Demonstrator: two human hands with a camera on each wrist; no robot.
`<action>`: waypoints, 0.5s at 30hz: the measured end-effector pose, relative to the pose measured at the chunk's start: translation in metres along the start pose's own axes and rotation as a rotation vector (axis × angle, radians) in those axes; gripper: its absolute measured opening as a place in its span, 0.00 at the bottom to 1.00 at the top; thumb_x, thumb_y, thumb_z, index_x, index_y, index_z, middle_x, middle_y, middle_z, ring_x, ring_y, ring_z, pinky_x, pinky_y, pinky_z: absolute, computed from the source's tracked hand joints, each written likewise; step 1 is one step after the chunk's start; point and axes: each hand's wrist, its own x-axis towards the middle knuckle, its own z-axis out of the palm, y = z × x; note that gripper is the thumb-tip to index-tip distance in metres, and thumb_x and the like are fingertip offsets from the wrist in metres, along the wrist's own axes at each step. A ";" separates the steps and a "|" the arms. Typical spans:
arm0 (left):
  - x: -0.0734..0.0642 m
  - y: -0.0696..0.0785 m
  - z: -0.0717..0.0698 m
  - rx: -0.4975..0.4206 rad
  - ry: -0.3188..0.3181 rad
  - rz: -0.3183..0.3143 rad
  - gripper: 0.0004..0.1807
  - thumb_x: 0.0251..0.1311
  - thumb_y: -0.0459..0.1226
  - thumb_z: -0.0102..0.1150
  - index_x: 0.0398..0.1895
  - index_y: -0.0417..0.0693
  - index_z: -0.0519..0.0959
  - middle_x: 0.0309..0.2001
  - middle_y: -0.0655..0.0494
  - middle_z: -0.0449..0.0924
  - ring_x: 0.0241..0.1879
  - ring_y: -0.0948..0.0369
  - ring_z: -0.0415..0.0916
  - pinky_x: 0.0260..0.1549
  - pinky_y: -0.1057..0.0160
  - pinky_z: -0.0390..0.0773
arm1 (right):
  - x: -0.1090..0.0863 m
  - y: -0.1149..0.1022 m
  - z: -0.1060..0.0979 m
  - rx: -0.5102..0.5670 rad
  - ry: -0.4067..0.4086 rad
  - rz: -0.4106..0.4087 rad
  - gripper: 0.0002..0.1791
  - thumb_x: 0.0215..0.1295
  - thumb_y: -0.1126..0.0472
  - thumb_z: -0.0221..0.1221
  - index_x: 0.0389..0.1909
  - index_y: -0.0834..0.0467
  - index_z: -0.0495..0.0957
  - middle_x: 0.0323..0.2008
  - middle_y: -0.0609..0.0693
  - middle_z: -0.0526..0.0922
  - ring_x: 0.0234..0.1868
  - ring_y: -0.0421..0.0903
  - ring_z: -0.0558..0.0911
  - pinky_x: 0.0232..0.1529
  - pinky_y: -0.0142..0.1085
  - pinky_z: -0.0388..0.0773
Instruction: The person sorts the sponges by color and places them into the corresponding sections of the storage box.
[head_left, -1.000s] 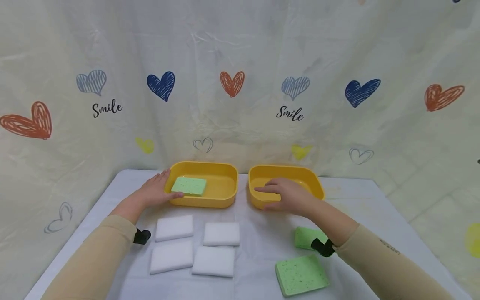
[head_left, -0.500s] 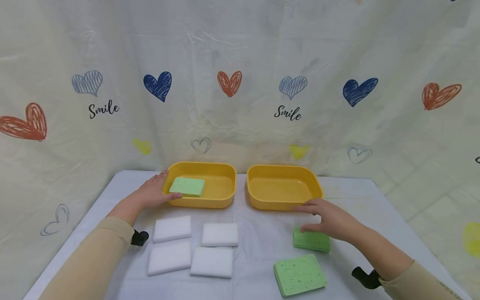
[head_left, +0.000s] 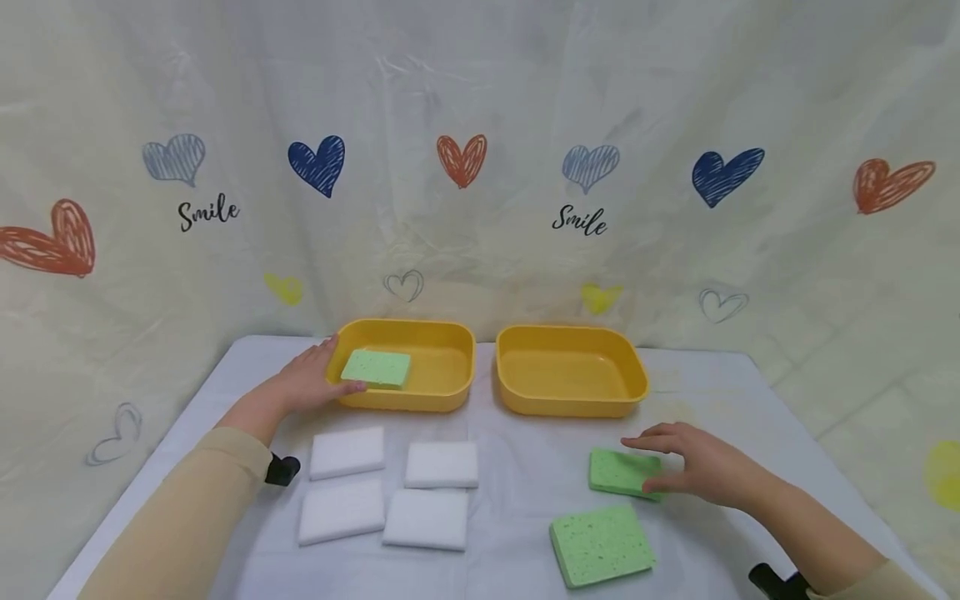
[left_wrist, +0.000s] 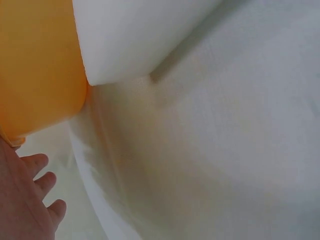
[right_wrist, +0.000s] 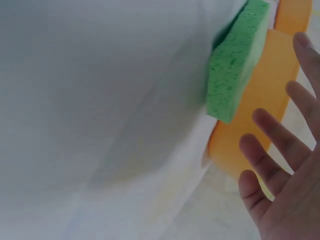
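Observation:
My left hand [head_left: 306,382] rests against the left end of the left yellow tray [head_left: 442,400]. Its fingers lie along the tray's side and the thumb reaches over the front rim. A green sponge [head_left: 377,369] lies inside that tray by the thumb. In the left wrist view, the fingers [left_wrist: 46,184] are spread beside the yellow wall. My right hand [head_left: 701,462] hovers with spread fingers over the right end of a smaller-looking green sponge [head_left: 618,471], partly covering it. The right wrist view shows the sponge [right_wrist: 235,65] apart from the fingers. A larger-looking green sponge [head_left: 602,546] lies nearer.
Several white sponge-like blocks [head_left: 425,518] lie in two rows at front left. The right yellow tray [head_left: 572,408] stands beside the left one, with only its bare floor visible. Behind the white-covered table [head_left: 510,500] hangs a curtain [head_left: 480,83] printed with hearts.
My right hand has moved from over the right tray back toward me and to the right, above the farther loose green sponge. The left hand stays at the left tray.

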 end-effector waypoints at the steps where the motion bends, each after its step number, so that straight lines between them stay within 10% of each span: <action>1: 0.000 0.001 0.000 -0.006 -0.001 -0.001 0.70 0.52 0.74 0.53 0.77 0.32 0.37 0.76 0.31 0.41 0.73 0.33 0.40 0.70 0.35 0.44 | -0.001 0.002 0.001 0.001 -0.006 0.001 0.37 0.48 0.32 0.68 0.61 0.40 0.79 0.58 0.49 0.78 0.60 0.60 0.74 0.56 0.62 0.72; 15: 0.002 0.002 0.001 -0.024 0.005 -0.013 0.69 0.52 0.73 0.54 0.77 0.32 0.38 0.76 0.30 0.43 0.73 0.33 0.43 0.69 0.34 0.46 | -0.001 0.012 0.019 -0.057 -0.047 0.009 0.37 0.44 0.33 0.71 0.60 0.37 0.79 0.51 0.44 0.79 0.52 0.52 0.77 0.52 0.56 0.76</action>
